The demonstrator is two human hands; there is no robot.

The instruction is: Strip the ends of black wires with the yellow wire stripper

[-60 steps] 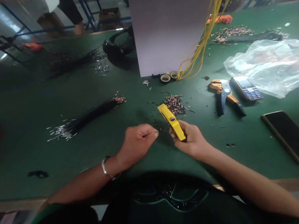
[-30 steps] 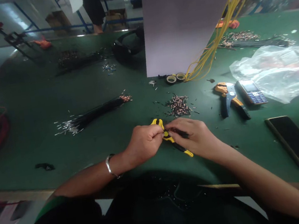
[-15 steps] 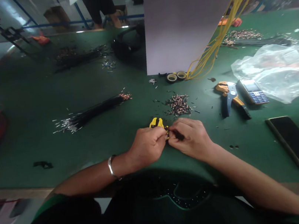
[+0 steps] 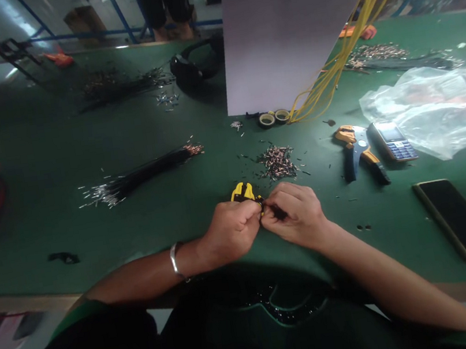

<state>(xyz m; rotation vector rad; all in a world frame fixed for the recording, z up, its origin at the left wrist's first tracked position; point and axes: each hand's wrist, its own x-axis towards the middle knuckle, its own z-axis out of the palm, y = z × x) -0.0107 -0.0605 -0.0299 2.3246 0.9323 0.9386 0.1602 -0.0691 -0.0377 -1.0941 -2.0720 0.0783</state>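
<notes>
My left hand (image 4: pixel 233 231), with a silver bracelet at its wrist, is closed, its thumb and fingertips pinched near a yellow-and-black tool (image 4: pixel 242 192). Against its fingertips is my right hand (image 4: pixel 295 215), closed too. Whatever small piece each hand pinches is hidden by the fingers. The tool's yellow end lies just beyond the left knuckles, its other end covered by the hands. Past my right hand is a pile of small copper-coloured and black pieces (image 4: pixel 277 162). A bundle of black wires (image 4: pixel 145 173) with bare ends lies to the left on the green table (image 4: pixel 115 238).
To the right lie a blue-and-orange tool (image 4: pixel 358 150), a keypad phone (image 4: pixel 394 140), a clear plastic bag (image 4: pixel 446 107) and a dark smartphone (image 4: pixel 463 222). Tape rolls (image 4: pixel 274 118) sit below a white panel (image 4: pixel 282 33) beside yellow wires (image 4: pixel 350 52). A person's legs (image 4: pixel 166 3) show behind.
The view has shifted slightly. My hands stay together with almost the same pose. The person's legs in the background have moved a little to the right.
</notes>
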